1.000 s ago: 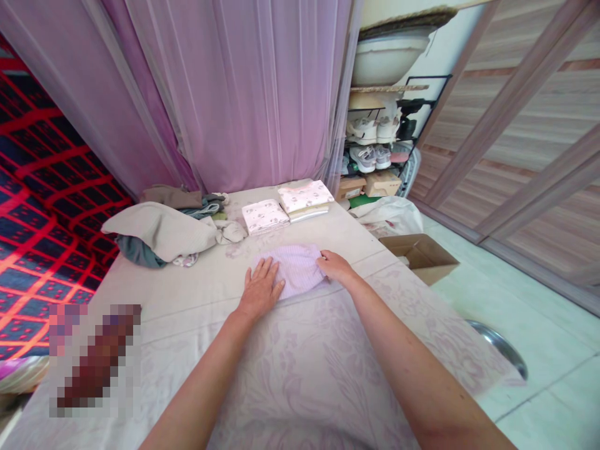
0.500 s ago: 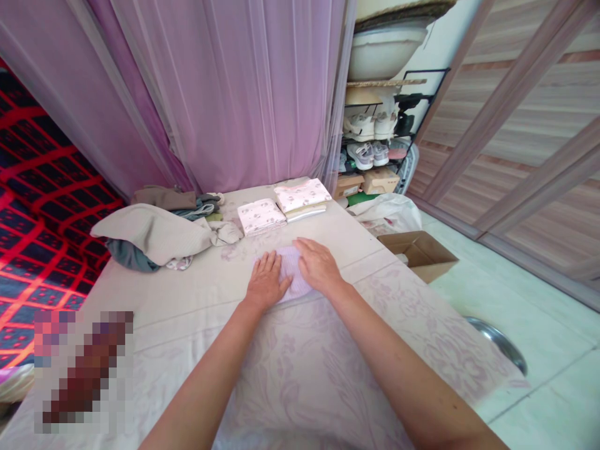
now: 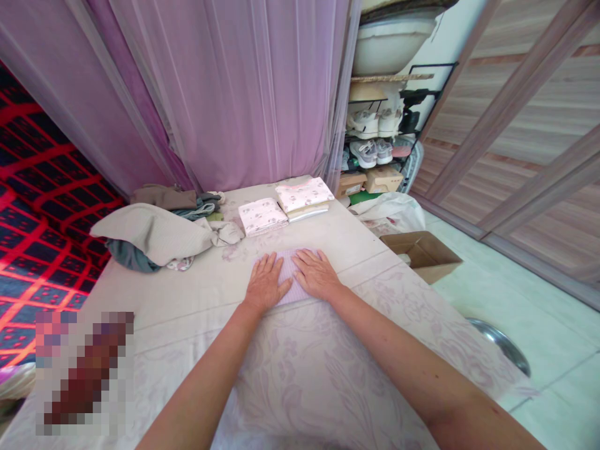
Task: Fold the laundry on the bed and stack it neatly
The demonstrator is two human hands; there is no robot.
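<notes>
Your left hand (image 3: 265, 282) and right hand (image 3: 315, 274) lay flat, fingers spread, pressing the folded lilac knit garment (image 3: 290, 281) against the bed sheet (image 3: 187, 300) beneath your palms. It looked soft, light and limp; you'd best pinch its folded edges.

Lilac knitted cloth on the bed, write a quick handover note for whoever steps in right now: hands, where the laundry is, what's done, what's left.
Left hand and right hand: both flat, palms down, side by side on the lilac cloth, pressing, not gripping.
Cloth lies folded small on the bed sheet, mid-bed.
Done: two folded printed bundles sit at the far end by the curtain.
Left: the unfolded heap of beige and grey garments at far left; the lilac cloth is not yet with the folded ones.
</notes>
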